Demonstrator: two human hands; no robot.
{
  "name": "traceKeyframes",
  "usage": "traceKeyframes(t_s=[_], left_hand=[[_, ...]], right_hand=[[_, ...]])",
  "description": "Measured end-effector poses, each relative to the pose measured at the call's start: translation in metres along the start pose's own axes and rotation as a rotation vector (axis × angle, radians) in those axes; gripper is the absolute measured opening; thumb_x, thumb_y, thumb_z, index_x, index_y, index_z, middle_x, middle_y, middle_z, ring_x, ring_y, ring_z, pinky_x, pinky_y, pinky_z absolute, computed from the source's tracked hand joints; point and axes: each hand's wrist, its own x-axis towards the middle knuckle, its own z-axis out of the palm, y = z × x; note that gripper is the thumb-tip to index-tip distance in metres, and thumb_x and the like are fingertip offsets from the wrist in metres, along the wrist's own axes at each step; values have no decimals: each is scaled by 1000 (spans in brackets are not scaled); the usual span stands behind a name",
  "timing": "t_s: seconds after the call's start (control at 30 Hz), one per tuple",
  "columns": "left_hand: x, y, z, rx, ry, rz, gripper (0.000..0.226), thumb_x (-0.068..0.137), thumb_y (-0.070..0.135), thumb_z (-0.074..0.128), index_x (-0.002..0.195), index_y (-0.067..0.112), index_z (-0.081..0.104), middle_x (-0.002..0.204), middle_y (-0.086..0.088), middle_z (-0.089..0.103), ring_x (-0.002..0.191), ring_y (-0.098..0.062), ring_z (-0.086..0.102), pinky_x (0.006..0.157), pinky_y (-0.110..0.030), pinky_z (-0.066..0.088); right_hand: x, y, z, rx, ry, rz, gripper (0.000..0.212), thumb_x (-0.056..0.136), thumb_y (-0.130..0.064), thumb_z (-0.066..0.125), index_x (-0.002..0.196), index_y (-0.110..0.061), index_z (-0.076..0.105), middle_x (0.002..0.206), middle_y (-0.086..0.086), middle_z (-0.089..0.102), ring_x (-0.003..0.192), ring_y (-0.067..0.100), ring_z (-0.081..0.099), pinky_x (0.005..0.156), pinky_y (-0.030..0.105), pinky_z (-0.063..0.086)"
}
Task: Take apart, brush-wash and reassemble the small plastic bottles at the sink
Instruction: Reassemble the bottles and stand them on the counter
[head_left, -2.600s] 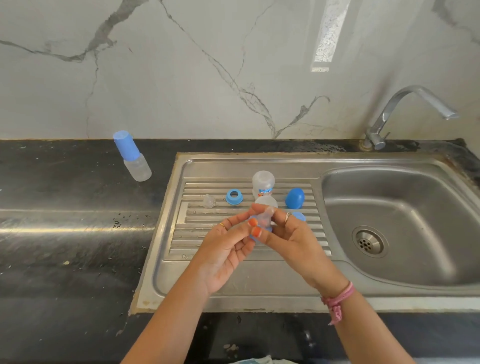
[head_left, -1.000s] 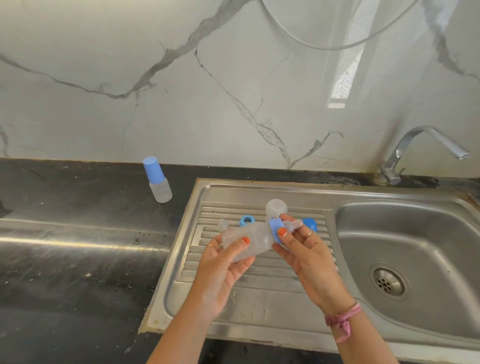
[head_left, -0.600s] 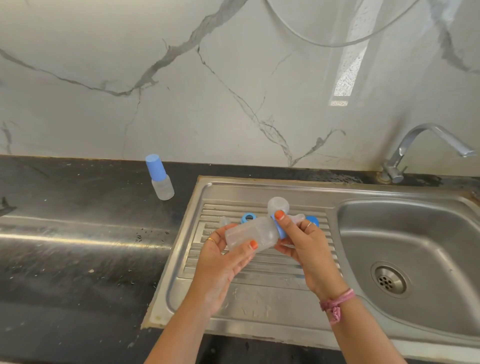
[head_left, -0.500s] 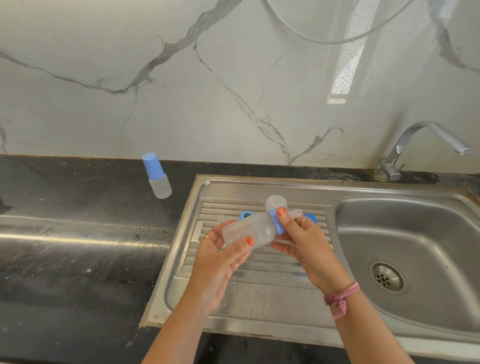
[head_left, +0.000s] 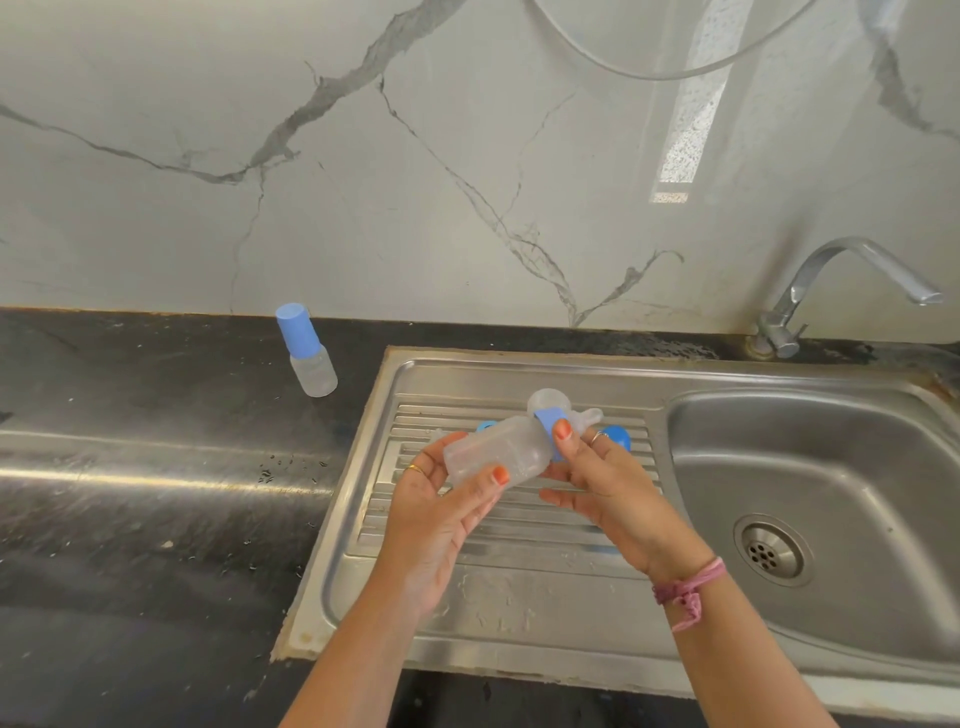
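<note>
A clear small plastic bottle (head_left: 493, 453) lies on its side above the drainboard (head_left: 498, 582), and my left hand (head_left: 441, 499) grips its body. My right hand (head_left: 597, 483) pinches the blue collar ring (head_left: 548, 418) at the bottle's neck, with a clear teat (head_left: 587, 415) sticking out to the right. Behind my hands on the drainboard stand a second clear bottle (head_left: 548, 401), a blue ring (head_left: 485, 426) and a blue cap (head_left: 618, 436), all partly hidden. A capped bottle (head_left: 309, 358) stands on the black counter at the back left.
The steel sink basin (head_left: 831, 467) with its drain (head_left: 769, 551) lies to the right, below the tap (head_left: 831, 291). The black counter (head_left: 156, 467) stretches to the left with water drops on it. A marble wall stands behind.
Earlier both hands worked a small clear part; my left hand now holds a bottle and my right holds the ring and teat at its neck. In the last second the grip shifted only slightly.
</note>
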Motion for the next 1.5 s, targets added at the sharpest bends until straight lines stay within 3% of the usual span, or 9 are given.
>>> traceKeyframes(t_s=[0.17,0.27,0.47,0.57,0.73,0.87,1.03,1.2,1.5], left_hand=[[1,-1,0,-9,-13,3,62,60,3,79,117,12,56,120,-14,64,105,-25,68,75,-26,59],[2,-2,-2,-30,-35,0,61,63,1,77,119,11,54,120,-14,63,104,-26,69,75,-27,59],[-1,-7,-5,110,-2,105,63,59,7,81,115,16,53,112,-5,64,101,-20,69,74,-29,60],[-4,-14,-1,334,-27,258,66,58,4,84,113,19,51,101,17,66,100,-7,66,69,-24,57],[-1,-15,2,457,-29,473,64,61,6,89,110,23,51,112,6,61,108,-13,62,74,-27,56],[2,3,1,416,-26,274,66,56,31,88,110,27,51,113,2,60,97,-10,65,73,-30,57],[-2,26,-6,261,-425,-243,77,75,52,74,135,11,48,128,-18,61,111,-40,63,82,-36,58],[-5,24,0,263,-361,-226,46,84,25,65,125,7,55,110,-14,70,101,-37,68,78,-29,59],[-9,17,6,328,-211,-89,42,76,22,70,115,12,61,109,-10,72,96,-33,71,79,-28,58]], right_hand=[[3,3,-6,248,-39,-39,48,80,-21,74,126,-19,61,123,2,67,112,17,63,98,38,49],[7,1,7,205,59,-53,36,73,-29,78,106,-18,69,106,2,72,100,16,66,93,34,49],[5,-1,32,139,246,-75,57,67,-50,74,107,-9,67,108,10,72,103,20,68,93,39,53],[8,0,39,186,358,-86,31,79,-39,74,90,-12,67,87,7,73,86,19,68,83,39,52],[15,-11,31,405,79,-86,45,77,-44,75,105,-11,63,105,11,67,98,25,66,84,37,53],[14,-18,20,471,-107,-119,50,86,-28,62,127,-1,55,123,10,64,107,19,62,85,31,53],[12,-22,13,360,-142,-167,64,74,-41,79,126,-6,61,124,10,64,111,21,60,96,37,47],[11,-25,11,341,-156,-167,48,90,-24,54,129,4,54,130,17,61,116,27,59,102,44,46],[12,-28,17,255,-59,-176,51,81,-24,61,123,5,59,112,15,66,103,24,62,94,32,51]])
